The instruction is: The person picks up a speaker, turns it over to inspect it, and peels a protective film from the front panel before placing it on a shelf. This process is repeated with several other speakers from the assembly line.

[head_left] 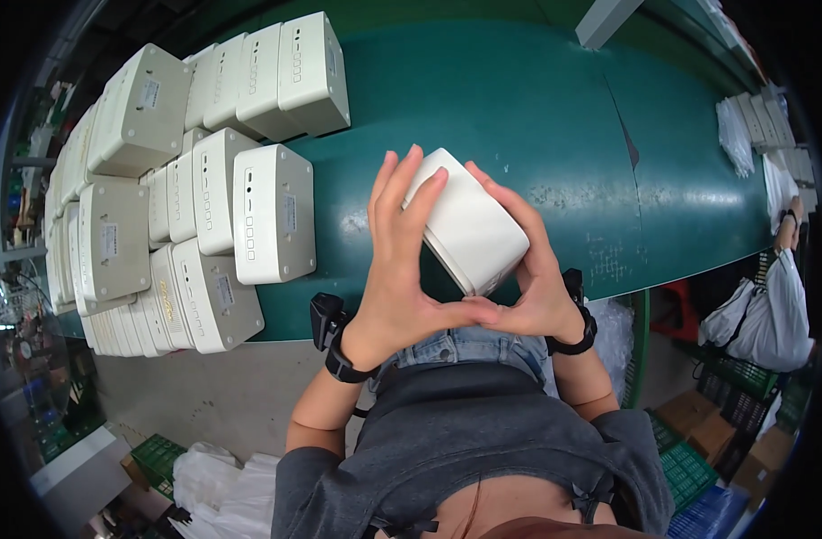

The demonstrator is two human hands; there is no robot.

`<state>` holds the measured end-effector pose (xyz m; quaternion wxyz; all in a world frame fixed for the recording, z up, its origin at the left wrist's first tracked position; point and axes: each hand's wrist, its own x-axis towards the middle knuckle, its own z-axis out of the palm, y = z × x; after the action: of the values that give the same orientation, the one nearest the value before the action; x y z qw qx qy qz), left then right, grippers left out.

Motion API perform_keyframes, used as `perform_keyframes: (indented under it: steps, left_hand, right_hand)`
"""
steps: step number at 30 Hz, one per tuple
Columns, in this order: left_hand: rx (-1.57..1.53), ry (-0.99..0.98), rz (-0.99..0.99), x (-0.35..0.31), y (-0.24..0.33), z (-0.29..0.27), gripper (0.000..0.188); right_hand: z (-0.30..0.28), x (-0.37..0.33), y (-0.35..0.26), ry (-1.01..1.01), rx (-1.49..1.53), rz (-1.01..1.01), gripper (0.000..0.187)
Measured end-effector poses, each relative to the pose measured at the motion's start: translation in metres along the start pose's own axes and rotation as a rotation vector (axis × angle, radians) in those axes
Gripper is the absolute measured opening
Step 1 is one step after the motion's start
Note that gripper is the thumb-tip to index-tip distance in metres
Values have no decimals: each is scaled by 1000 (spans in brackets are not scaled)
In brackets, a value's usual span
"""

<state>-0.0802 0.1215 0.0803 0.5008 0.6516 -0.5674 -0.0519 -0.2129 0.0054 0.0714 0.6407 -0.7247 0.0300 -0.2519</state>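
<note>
A white plastic device (pixel 474 216), box-shaped with rounded edges, is held tilted between my two hands above the near edge of the green table (pixel 536 99). My left hand (pixel 395 278) is on its left side, with the fingers reaching up along it. My right hand (pixel 541 292) wraps the right side, fingers along the far edge. Both thumbs meet at the device's near corner. The underside is hidden. Left of my hands stand rows of similar white devices (pixel 272 216), some stacked, with ports and button outlines on their narrow sides and labels on the broad ones.
A grey post (pixel 601 22) stands at the table's far side. White units (pixel 761 121), some plastic-wrapped, lie at the right end. Another person's hand (pixel 791 220) is there, near white bags (pixel 770 314). Cardboard boxes (pixel 694 418) and a green crate (pixel 689 472) sit lower right.
</note>
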Motion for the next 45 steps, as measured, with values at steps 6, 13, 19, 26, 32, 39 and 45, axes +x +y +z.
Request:
perform_keyframes:
  steps: [6, 13, 19, 26, 32, 39, 45]
  left_hand:
    - [103, 68, -77, 0, 6, 7, 102]
    - [-292, 307, -101, -3, -12, -10, 82]
    - [-578, 304, 17, 6, -2, -5, 89]
    - [-602, 684, -114, -11, -15, -36, 55]
    - [-581, 673, -215, -33, -16, -43, 52]
    - [-402, 313, -121, -13, -17, -33, 63]
    - [-148, -156, 245, 23, -3, -38, 72]
  right_hand:
    - [3, 1, -3, 6, 8, 46, 92]
    - [-13, -10, 15, 250, 457, 280, 87]
    - [-29, -26, 9, 48, 702, 604, 74]
    - [-140, -22, -15, 394, 756, 502, 62]
    - [-158, 7, -13, 350, -339, 623, 39]
    - [-114, -21, 6, 426, 611, 756, 50]
    - [-69, -19, 30, 129, 931, 1071, 54]
